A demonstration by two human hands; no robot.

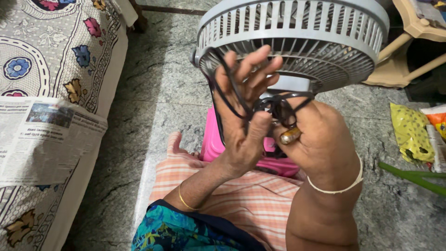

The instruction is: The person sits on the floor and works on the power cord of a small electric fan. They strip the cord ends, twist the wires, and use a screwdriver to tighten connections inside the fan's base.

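Black cord (241, 100) partly looped over splayed left hand (244, 125); right hand (316, 139) pinches bunched strands; grey fan (297, 37) behind; winding unfinished.

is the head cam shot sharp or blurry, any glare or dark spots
Head view: the left hand, right hand, black cord and grey fan grille are sharp under soft, even light; no glare on the stone floor; the top right corner falls into dark shadow.
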